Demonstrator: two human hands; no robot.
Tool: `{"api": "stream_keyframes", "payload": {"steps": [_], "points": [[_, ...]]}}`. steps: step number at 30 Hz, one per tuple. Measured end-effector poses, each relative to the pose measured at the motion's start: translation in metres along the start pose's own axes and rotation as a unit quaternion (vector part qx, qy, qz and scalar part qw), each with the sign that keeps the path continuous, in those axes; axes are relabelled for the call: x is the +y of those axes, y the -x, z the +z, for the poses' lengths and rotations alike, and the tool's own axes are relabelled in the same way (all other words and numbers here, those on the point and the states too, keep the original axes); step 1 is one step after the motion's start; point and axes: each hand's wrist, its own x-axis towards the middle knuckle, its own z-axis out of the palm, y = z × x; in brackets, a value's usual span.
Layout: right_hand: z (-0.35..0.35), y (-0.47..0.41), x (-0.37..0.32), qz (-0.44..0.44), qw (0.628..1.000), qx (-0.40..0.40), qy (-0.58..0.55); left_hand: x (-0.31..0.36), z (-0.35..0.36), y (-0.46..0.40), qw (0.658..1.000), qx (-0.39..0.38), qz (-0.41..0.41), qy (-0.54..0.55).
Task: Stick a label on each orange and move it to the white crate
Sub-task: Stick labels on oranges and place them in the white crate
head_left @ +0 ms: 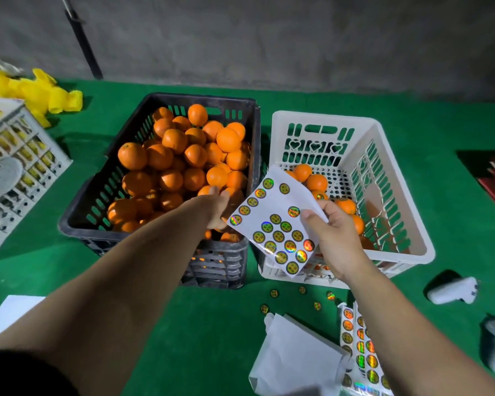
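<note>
The left hand (216, 208) reaches among oranges (183, 155) mid-frame, its grip hidden; the right hand (333, 238) pinches the label sheet (277, 224), which could buckle, shedding labels.

A green felt surface (355, 92) is carrying a black crate (103, 201) and a white crate (406, 224) near its middle. Loose labels (274, 293), label sheets (357, 347) and blank paper (292, 355) are lying toward the near edge, and what looks like yellow netting (45, 94) is sitting at the far left.
</note>
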Motion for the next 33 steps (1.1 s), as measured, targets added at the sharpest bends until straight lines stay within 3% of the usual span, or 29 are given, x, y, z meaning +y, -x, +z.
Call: {"api": "stream_keyframes", "payload": {"steps": [3,5,7,9,11,13,16,19,22,24,25,27,28,29,33], "points": [[-0.001,0.001,0.0,-0.002,1.0,-0.008,0.004,-0.014,-0.009,0.004,1.0,0.005,-0.023,0.014],[0.0,0.002,-0.002,-0.001,1.0,-0.014,0.003,-0.024,-0.019,0.008,0.996,0.078,-0.014,0.047],[0.002,0.004,-0.004,0.001,1.0,-0.008,0.006,-0.032,-0.028,0.023,0.971,0.154,-0.009,0.181],[0.002,0.005,-0.007,0.001,1.0,-0.004,0.007,-0.032,-0.029,0.051,0.889,0.209,0.044,0.405],[0.002,0.007,-0.01,0.01,1.0,-0.022,0.004,-0.029,-0.022,0.083,0.807,0.178,0.129,0.548],[0.0,0.014,-0.015,0.03,0.998,-0.045,-0.023,-0.018,-0.01,0.111,0.754,0.118,0.209,0.611],[-0.003,0.031,-0.029,0.055,0.991,-0.104,-0.065,0.0,0.012,0.145,0.737,0.083,0.273,0.613],[-0.009,0.053,-0.04,0.009,0.992,-0.128,0.016,0.011,0.032,0.169,0.717,0.055,0.291,0.631],[-0.008,0.073,-0.043,-0.006,0.995,-0.073,0.065,0.018,0.043,0.18,0.693,0.035,0.309,0.651],[0.0,0.087,-0.046,-0.057,0.989,0.018,0.138,0.023,0.05,0.187,0.691,0.044,0.291,0.661],[0.005,0.095,-0.048,-0.117,0.963,0.077,0.231,0.025,0.053,0.19,0.69,0.054,0.28,0.665],[0.014,0.111,-0.055,-0.273,0.857,0.167,0.404,0.029,0.057,0.199,0.692,0.065,0.277,0.664],[0.016,0.116,-0.058,-0.333,0.817,0.163,0.441,0.03,0.059,0.203,0.69,0.064,0.28,0.664],[0.018,0.12,-0.061,-0.367,0.802,0.133,0.452,0.031,0.062,0.204,0.686,0.061,0.282,0.669],[0.016,0.124,-0.069,-0.339,0.848,0.028,0.407,0.028,0.069,0.211,0.652,0.045,0.314,0.689]]}}
